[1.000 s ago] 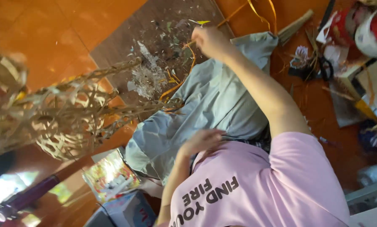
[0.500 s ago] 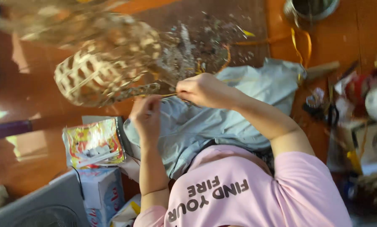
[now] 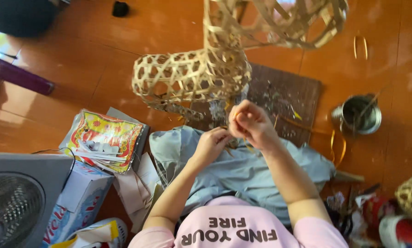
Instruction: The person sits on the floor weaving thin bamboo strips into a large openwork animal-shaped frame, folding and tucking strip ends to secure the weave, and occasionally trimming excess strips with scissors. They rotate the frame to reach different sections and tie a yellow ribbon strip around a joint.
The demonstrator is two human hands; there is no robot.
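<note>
- Pinching thin bamboo strips [image 3: 233,148] with left hand [image 3: 214,143] and right hand [image 3: 252,123], over grey cloth [image 3: 242,172].
- Hanging above: openwork woven bamboo frame [image 3: 192,78], body largely formed, loose ends unwoven.

pink short-sleeved shirt [image 3: 233,229] — dark block lettering | grey-blue trousers [image 3: 242,170] | bare forearms

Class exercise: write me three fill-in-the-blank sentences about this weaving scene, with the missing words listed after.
1. Both hands, left hand and right hand, meet just below the woven ____ frame.
2. The metal can stands on the ____ floor.
3. The person's lap is covered by a light ____ cloth.

Missing words: bamboo; orange; blue
</note>
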